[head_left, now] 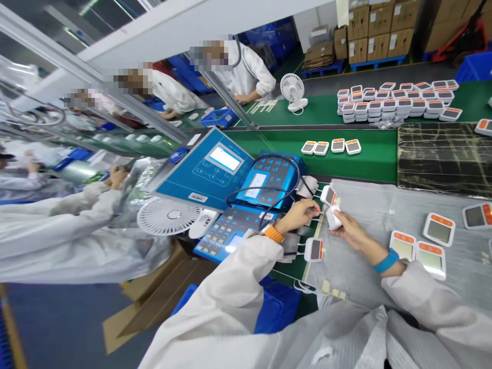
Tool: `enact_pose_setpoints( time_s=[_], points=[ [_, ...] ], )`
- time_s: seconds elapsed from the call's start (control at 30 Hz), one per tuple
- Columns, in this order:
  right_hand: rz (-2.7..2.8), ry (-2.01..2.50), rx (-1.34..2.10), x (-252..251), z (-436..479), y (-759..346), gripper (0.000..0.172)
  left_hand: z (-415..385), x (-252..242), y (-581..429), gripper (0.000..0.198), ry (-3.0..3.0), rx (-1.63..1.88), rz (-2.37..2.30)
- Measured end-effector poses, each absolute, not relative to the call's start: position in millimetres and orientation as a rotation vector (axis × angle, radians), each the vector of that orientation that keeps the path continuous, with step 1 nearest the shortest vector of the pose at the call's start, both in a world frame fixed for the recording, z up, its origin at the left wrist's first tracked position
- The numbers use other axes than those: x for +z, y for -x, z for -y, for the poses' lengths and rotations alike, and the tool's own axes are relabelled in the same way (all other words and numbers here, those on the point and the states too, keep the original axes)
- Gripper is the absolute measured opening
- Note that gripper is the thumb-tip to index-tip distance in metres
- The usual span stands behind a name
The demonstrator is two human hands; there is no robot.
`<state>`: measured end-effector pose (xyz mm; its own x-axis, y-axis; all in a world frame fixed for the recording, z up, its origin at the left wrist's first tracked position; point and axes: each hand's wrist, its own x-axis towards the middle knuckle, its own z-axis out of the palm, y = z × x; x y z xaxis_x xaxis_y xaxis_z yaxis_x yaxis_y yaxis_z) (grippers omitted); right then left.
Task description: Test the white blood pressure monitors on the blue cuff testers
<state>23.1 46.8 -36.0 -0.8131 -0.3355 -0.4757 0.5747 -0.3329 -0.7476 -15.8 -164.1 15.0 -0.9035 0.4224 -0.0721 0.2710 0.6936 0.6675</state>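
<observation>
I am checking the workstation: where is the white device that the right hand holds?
In the head view's centre, the white device is held in the right hand, beside the left hand, just right of the blue tester.

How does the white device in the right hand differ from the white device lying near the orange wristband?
The held device is gripped in the right hand, raised and tilted; the lying device rests flat, with no hand on it. The held device shows only plain white casing; the lying device shows a dark screen facing up. Both are small, white and rounded.
</observation>
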Motion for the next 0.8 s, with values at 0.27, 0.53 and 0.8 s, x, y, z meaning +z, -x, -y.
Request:
enact_pose_setpoints(
  time_s=[0.27, 0.53, 0.8],
  points=[
    [-1.158, -0.433, -2.164, -35, -18, -20, 0.032, 162, 11, 11, 0.006, -0.487, 1.127, -2.763],
    [-1.168, -0.443, -2.165, -35, -18, -21, 0.031, 158, 13, 9, 0.004, -0.486, 1.081, -2.817],
    [-1.125, -0.469, -2.158, -35, -19, -20, 0.031, 159, 13, 8, 0.005, -0.487, 1.051, -2.829]
  ],
)
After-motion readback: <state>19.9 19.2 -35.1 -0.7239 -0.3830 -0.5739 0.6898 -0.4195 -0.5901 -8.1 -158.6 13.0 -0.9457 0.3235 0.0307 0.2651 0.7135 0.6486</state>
